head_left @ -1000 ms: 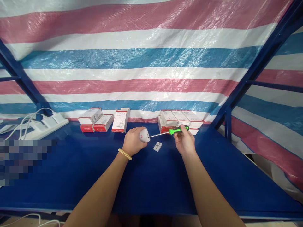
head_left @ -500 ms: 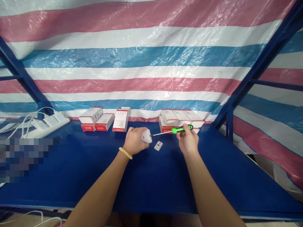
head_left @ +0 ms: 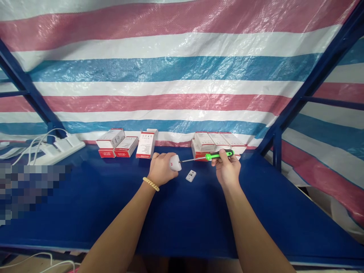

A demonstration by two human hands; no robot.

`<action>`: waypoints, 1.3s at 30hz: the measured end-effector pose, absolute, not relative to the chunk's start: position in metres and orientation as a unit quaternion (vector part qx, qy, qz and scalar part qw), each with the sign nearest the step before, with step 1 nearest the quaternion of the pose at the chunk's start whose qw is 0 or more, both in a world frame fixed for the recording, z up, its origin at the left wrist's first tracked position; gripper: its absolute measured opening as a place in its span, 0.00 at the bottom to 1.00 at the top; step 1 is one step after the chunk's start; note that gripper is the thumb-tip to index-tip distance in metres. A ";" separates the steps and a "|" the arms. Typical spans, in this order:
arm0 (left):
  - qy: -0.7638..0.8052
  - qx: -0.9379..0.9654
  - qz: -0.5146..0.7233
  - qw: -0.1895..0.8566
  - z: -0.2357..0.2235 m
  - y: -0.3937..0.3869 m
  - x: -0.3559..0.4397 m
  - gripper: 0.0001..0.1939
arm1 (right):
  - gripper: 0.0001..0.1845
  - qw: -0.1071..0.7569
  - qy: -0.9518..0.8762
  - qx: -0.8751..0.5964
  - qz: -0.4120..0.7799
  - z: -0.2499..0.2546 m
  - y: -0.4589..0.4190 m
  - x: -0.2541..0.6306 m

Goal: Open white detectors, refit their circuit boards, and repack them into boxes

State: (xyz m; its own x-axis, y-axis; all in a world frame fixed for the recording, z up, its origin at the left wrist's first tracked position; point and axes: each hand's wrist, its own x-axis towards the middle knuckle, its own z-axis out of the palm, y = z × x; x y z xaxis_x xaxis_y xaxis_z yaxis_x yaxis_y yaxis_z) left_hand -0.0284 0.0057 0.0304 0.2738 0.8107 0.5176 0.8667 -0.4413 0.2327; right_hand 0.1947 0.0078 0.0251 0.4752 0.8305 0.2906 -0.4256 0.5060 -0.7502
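Note:
My left hand (head_left: 162,168), with a yellow coiled band at its wrist, is closed around a small white plastic device (head_left: 174,163) that has a red mark on its face. In my right hand (head_left: 228,168) is a screwdriver (head_left: 217,154) with a green and black handle, held by the fingers and thumb. Its thin metal shaft points left, and the tip meets the right end of the device. Below the shaft, a small white plastic bracket (head_left: 190,175) with dark openings lies on the blue table (head_left: 187,220).
Red and white boxes (head_left: 111,138) stand at the back left, near one upright box (head_left: 146,144). Several more boxes (head_left: 205,141) are stacked behind the screwdriver. A white power strip (head_left: 61,150) with plugs and cables lies far left. Blue metal posts (head_left: 277,151) and striped sheeting (head_left: 176,68) enclose the table.
Both hands keep nearly the same pose, with the screwdriver tip still at the device. My right-hand fingers have shifted slightly on the handle. The whole view has moved a little.

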 end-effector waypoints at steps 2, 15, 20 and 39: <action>-0.528 -0.796 -0.292 0.050 0.030 0.006 -0.029 0.26 | 0.16 0.800 -0.338 -0.305 0.392 0.025 0.008 0.196; -0.553 -0.786 -0.255 0.106 0.022 0.012 -0.034 0.25 | 0.15 0.727 -0.406 -0.431 0.349 0.031 -0.005 0.196; -0.544 -0.795 -0.244 0.109 0.022 0.013 -0.038 0.24 | 0.22 0.645 -0.430 -0.560 0.292 0.024 0.004 0.210; -0.545 -0.802 -0.225 0.090 0.026 0.013 -0.039 0.24 | 0.16 0.645 -0.483 -0.507 0.305 0.024 0.004 0.212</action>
